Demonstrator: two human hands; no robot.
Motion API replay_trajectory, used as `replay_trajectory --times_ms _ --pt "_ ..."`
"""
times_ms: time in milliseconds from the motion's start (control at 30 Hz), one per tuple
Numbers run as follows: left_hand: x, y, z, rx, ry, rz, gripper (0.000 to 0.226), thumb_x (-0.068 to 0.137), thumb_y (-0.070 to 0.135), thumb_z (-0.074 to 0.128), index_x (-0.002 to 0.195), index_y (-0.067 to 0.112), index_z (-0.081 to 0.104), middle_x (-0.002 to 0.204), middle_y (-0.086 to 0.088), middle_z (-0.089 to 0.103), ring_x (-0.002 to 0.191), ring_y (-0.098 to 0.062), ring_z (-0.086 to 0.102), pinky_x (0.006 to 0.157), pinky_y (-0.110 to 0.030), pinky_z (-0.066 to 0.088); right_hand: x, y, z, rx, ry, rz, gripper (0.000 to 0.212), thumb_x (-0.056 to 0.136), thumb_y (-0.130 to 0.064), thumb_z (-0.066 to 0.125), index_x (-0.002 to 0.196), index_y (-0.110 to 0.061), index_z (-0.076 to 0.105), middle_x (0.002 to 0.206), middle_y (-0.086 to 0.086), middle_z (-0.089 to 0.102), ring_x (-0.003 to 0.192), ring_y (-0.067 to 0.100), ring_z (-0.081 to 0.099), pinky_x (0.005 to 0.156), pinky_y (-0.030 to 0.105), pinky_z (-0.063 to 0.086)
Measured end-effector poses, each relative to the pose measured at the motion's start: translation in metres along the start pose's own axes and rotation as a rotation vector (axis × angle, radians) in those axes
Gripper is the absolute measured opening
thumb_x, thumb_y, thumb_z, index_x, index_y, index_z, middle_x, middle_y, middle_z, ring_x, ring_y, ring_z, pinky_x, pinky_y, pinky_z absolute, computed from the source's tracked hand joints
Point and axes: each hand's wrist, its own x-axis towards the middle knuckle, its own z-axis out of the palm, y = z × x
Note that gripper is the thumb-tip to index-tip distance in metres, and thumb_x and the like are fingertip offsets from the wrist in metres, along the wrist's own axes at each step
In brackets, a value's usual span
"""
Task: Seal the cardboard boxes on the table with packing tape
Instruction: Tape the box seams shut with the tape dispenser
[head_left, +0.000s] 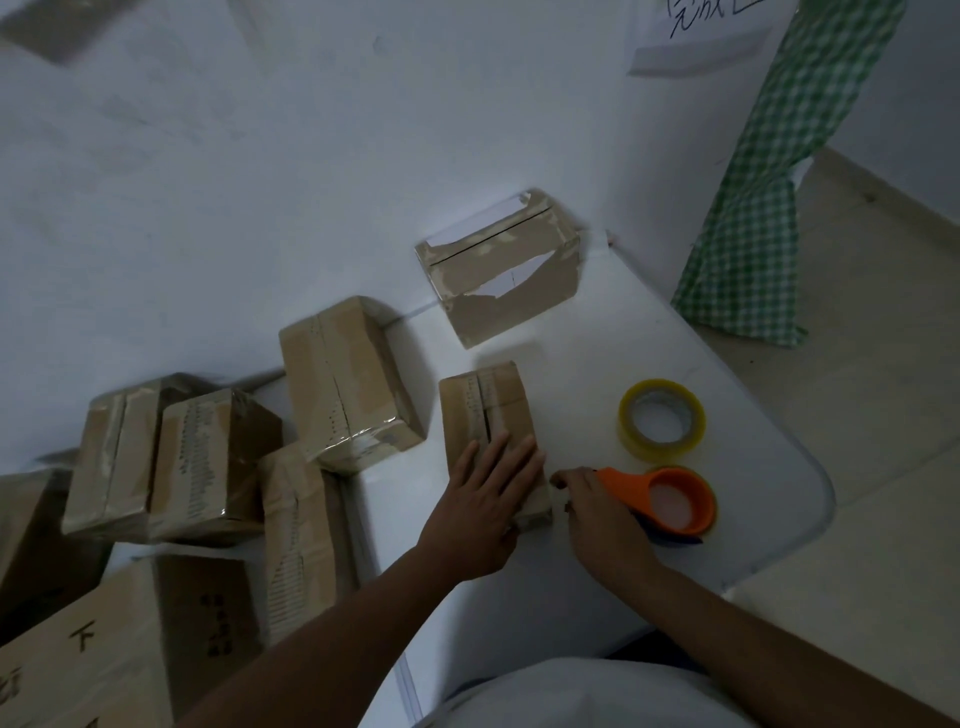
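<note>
Dim room. A white wall (311, 156) fills the space beyond the fingers. A white table (597, 353) with a rounded corner lies beneath them. To their right, pale tiled floor (857, 364). Far beyond and right, green checked cloth (753, 208) hangs, beside a handwritten paper sign (711, 31).

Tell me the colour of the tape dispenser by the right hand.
Orange: the tape dispenser shows best in the head view, gripped by the right hand.
</note>
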Motion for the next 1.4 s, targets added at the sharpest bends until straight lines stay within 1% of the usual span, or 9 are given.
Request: replay_trajectory --times_ms 100,167,367,567,700,867,1000,1167,1400 --pt "-0.001 0.000 0.002 0.002 0.005 -0.006 0.099 0.081 0.043 0.062 0.159 0.022 0.006 0.166 -0.003 0.002 0.153 -0.029 -0.003 0.121 -0.056 0.013 -0.008 -0.011 0.000 -0.269 0.037 -0.153 0.060 0.075 -0.017 0.078 0.126 0.006 0.057 0.123 0.019 0.062 0.107 0.023 0.065 0.090 0.025 0.053" --pt "-0.002 -0.001 0.002 -0.001 0.004 -0.007 0.098 0.082 0.044 0.063 0.159 0.022 0.006 0.166 -0.003 0.002 0.153 -0.029 -0.003 0.120 -0.057 0.013 -0.007 -0.015 0.003 -0.278 0.024 -0.187 0.062 0.088 -0.017 0.064 0.139 0.010 0.040 0.140 0.024 0.047 0.125 0.023 0.054 0.103 0.027 0.045" --pt "0.001 0.000 0.000 0.006 -0.004 0.006 0.094 0.082 0.043 0.056 0.159 0.022 0.007 0.166 -0.003 0.002 0.153 -0.029 -0.004 0.121 -0.056 0.011 -0.002 -0.020 -0.007 0.397 0.043 0.075 0.037 0.102 -0.019 0.047 0.138 -0.013 0.049 0.121 0.000 0.061 0.101 0.007 0.056 0.084 0.020 0.047" --pt "0.001 -0.001 -0.001 -0.037 -0.004 0.016 0.093 0.086 0.052 0.055 0.158 0.026 0.004 0.166 0.001 -0.001 0.152 -0.025 -0.009 0.123 -0.052 0.001 0.002 -0.023 0.000 0.556 0.026 0.152 0.036 0.102 -0.015 0.047 0.137 -0.016 0.051 0.118 -0.005 0.062 0.102 0.005 0.058 0.077 0.004 0.042" --pt "0.011 -0.011 -0.032 -0.638 -0.032 -0.148 0.061 0.095 0.058 0.045 0.150 0.033 0.035 0.163 0.013 0.014 0.149 -0.010 0.011 0.121 -0.039 0.015 0.005 -0.021 0.002 0.526 0.022 0.143 0.031 0.102 -0.017 0.047 0.132 -0.014 0.055 0.116 -0.002 0.066 0.094 0.005 0.060 0.069 0.005 0.043" --pt "-0.015 -0.031 -0.070 -1.167 0.551 -0.612 0.020 0.100 0.030 0.055 0.115 0.037 0.066 0.129 0.016 0.061 0.122 -0.002 0.054 0.099 -0.021 0.045 0.003 -0.012 0.005 0.363 -0.034 0.190 0.038 0.104 -0.022 0.042 0.140 -0.012 0.043 0.130 0.006 0.056 0.114 0.015 0.053 0.081 0.009 0.038" --pt "-0.065 -0.040 -0.042 -1.597 0.331 -0.930 0.026 0.100 0.035 0.053 0.121 0.027 0.064 0.126 0.006 0.065 0.116 -0.012 0.060 0.092 -0.027 0.047 0.002 -0.019 -0.005 0.133 0.085 -0.043 0.052 0.103 -0.028 0.044 0.149 -0.010 0.029 0.155 0.006 0.030 0.141 0.018 0.030 0.112 0.020 0.022" --pt "-0.092 -0.019 0.003 -2.042 0.189 -1.252 0.042 0.099 0.038 0.054 0.125 0.006 0.061 0.124 -0.012 0.067 0.115 -0.025 0.061 0.098 -0.038 0.046 0.023 -0.039 0.004 -0.421 -0.038 -0.468 0.066 0.098 -0.047 0.043 0.153 -0.016 0.024 0.163 0.005 0.009 0.150 0.026 0.006 0.121 0.047 0.012" --pt "-0.092 -0.010 0.002 -2.096 0.281 -1.182 0.042 0.087 0.048 0.066 0.109 0.013 0.073 0.111 -0.003 0.074 0.106 -0.016 0.068 0.091 -0.032 0.049 0.044 -0.040 0.031 -0.613 -0.096 -0.528 0.079 0.092 -0.063 0.039 0.154 -0.020 0.020 0.163 0.003 0.010 0.148 0.028 0.014 0.118 0.052 0.020"
